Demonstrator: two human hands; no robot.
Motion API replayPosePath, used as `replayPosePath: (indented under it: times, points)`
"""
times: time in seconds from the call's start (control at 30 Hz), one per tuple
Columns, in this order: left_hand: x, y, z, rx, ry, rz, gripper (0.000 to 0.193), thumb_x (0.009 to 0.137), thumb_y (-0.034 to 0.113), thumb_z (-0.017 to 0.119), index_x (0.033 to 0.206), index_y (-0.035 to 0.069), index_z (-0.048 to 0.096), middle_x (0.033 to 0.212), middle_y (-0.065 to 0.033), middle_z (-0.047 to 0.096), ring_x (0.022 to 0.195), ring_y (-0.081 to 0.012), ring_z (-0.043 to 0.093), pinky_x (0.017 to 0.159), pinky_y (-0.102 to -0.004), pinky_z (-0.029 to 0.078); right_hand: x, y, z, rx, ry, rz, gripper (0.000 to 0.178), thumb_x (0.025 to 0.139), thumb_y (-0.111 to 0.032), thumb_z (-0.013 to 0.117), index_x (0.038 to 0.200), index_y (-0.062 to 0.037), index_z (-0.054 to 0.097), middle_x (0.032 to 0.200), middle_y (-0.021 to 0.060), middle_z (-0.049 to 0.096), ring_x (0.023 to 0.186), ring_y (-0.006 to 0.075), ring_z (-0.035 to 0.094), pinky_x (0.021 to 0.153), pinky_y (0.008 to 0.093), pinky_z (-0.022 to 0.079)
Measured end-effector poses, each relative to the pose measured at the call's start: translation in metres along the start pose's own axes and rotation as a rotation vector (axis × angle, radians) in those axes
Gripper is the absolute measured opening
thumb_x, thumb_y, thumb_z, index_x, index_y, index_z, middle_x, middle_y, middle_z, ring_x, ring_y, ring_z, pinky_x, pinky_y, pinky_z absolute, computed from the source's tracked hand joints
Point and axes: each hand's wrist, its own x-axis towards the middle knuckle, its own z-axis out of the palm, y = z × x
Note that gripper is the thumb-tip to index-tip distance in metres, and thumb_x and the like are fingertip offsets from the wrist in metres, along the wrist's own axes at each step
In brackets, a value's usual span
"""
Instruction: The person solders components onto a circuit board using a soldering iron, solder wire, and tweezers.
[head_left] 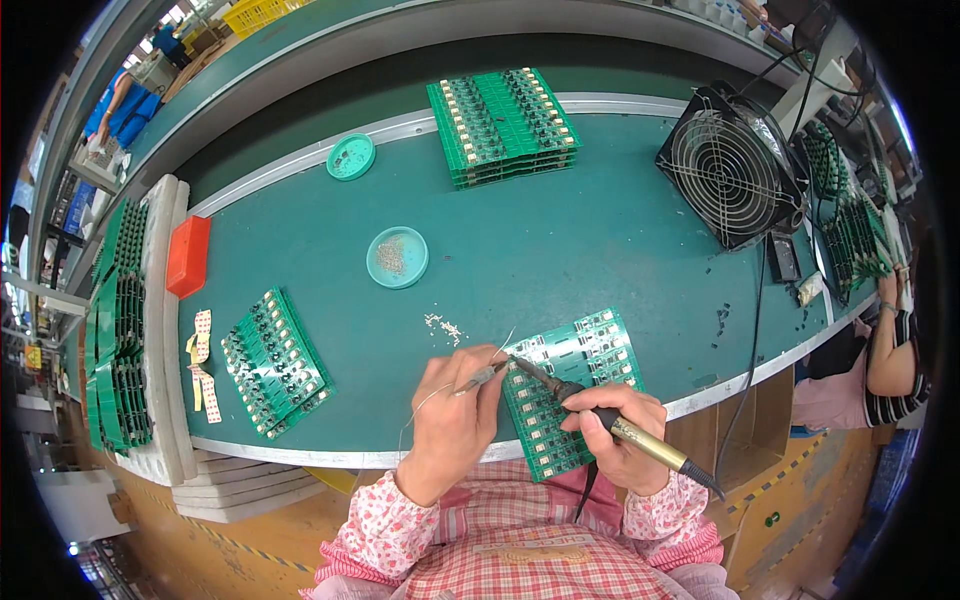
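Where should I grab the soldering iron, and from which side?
I'd take the soldering iron by its black grip and gold handle, from the lower right. It slants: the narrow tip points up-left over the circuit board, while the thicker, rounder handle runs back toward your right side. Your right hand holds it there. Keep clear of the tip, which may be hot.

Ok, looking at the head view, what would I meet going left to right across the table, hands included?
Red box, tilted stack of green circuit boards, nearer teal dish, left hand, right hand, black fan.
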Motion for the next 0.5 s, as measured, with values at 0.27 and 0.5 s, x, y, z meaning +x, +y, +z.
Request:
replayPosePath:
  times: [0.27,0.5]
  points:
    - [0.000,0.000,0.000,0.020,0.005,0.013,0.021,0.085,-0.005,0.068,0.105,0.003,0.065,0.103,-0.0098,0.070,0.087,-0.0296,0.065,0.077,-0.0365,0.050,0.003,-0.005,-0.006,-0.066,-0.020,-0.065,0.010,0.088,-0.005,0.069,0.097,-0.0016,0.069,0.074,0.0083,0.072,0.065,0.0188,0.072,0.059,0.0298,0.055]
    - [-0.001,-0.001,0.002,0.027,0.023,0.032,0.019,0.087,-0.003,0.067,0.104,0.003,0.065,0.102,-0.0101,0.070,0.086,-0.0296,0.065,0.077,-0.0366,0.050,-0.006,-0.008,-0.018,-0.118,0.069,-0.030,0.014,0.088,-0.005,0.069,0.101,-0.0014,0.068,0.074,0.0075,0.072,0.069,0.0210,0.071,0.065,0.0299,0.055]
